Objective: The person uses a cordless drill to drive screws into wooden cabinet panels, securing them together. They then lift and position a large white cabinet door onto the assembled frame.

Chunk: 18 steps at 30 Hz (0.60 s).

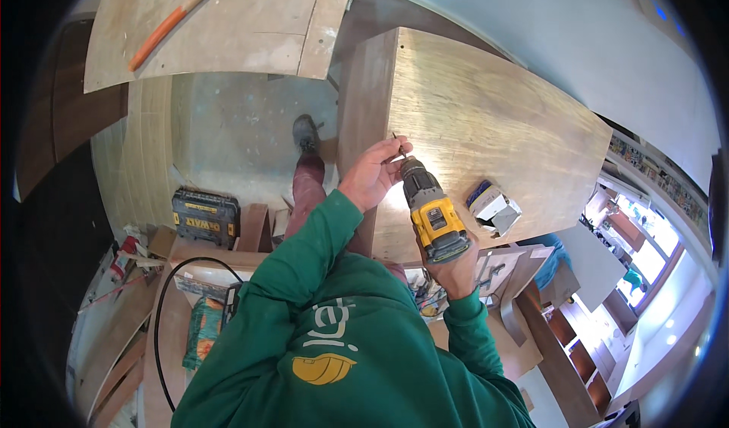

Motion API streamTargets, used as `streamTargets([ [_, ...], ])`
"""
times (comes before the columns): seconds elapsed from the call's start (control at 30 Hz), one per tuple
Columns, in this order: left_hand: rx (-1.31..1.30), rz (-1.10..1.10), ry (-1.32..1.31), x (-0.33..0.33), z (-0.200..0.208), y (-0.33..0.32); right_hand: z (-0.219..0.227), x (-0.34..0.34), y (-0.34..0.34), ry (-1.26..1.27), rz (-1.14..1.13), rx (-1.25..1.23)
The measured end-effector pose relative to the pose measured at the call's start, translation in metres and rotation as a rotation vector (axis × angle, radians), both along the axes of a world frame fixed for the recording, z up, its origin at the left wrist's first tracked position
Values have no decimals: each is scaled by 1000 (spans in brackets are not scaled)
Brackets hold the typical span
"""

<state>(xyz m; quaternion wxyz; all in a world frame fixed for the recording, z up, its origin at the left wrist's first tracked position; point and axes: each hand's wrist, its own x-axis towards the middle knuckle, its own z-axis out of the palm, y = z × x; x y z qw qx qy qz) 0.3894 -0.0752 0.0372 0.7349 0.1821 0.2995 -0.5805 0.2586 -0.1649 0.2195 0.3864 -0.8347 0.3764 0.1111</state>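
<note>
A yellow and black cordless drill (437, 219) is in my right hand (458, 270), which is wrapped round its handle beneath the body. Its chuck points away from me, over the near left edge of a wooden panel box (471, 109). My left hand (373, 171) pinches around the thin dark bit (401, 147) at the drill's tip; whether a screw sits on its end I cannot tell. Light from the drill falls on the wood beside the fingers. To the right of the drill, a small torn-open carton (495, 211) lies on the panel.
A wooden board (228, 25) at the far left carries an orange-handled tool (163, 37). On the floor at left stands a black and yellow tool case (205, 217). Loose boards (125, 367) and a black cable (159, 314) lie nearer. At right are shelving parts (569, 344).
</note>
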Motion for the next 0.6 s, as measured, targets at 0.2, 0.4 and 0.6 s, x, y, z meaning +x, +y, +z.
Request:
streamTargets([
  [0.2,46,4,6,4,0,-4,3,12,-5,1,47,-28],
  [0.4,40,2,19,5,-5,-5,4,18,-2,4,12,-3],
  [0.6,13,13,10,6,-9,-5,3,17,-3,6,31,-22],
])
